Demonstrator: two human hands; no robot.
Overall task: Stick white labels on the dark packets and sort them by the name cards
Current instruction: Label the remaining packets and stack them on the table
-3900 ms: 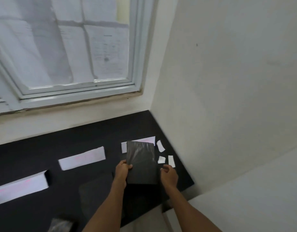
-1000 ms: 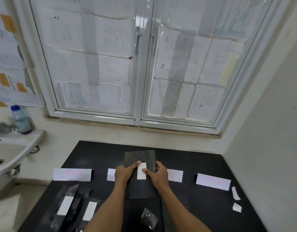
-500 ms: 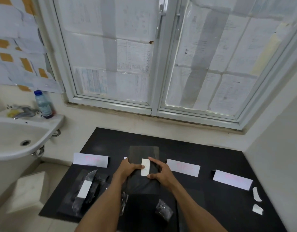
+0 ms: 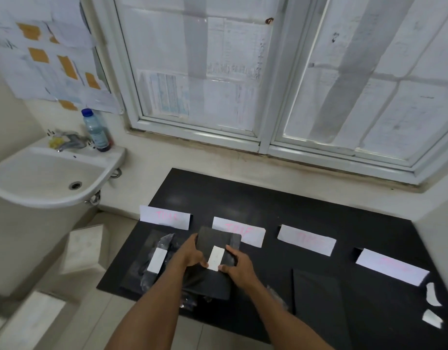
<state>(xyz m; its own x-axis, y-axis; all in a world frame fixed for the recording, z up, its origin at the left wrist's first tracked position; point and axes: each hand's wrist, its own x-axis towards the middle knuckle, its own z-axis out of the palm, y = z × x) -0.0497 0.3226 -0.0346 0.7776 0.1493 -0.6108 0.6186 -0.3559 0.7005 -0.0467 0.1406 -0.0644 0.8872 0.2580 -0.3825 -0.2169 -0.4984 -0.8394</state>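
Two bare forearms reach in from the near edge, and both hands meet on one dark packet [image 4: 214, 282] held just above the near-left part of the black tabletop [image 4: 268, 203]. The left hand [image 4: 191, 253] grips the packet's left edge, fingers curled behind and thumb on its face. The right hand [image 4: 239, 267] holds the right edge, its thumb pressing the lower corner of the white label [image 4: 216, 257] stuck upright on the packet's middle. To the right of the hands a second dark packet [image 4: 319, 294] lies flat and unlabelled, with a small crinkled clear bag [image 4: 276, 294] between it and the right forearm. Two loose white labels [image 4: 433, 294] lie at the tabletop's right edge. Left of the held packet is a pile of packets [image 4: 139, 269] whose top one carries a white label. Beyond these, four white name cards [image 4: 306, 239] with faint pink writing, too blurred to read, stand in a row across the tabletop. The held packet's top edge overlaps the second card from the left. Behind the tabletop a pale wall rises to a white-framed window [image 4: 266, 137] covered with sheets of paper. At the far left a white sink [image 4: 46, 178] hangs on the wall, with a tap and a blue-capped bottle [image 4: 95, 131] on its rim, below more papers [image 4: 48, 54] taped to the wall.
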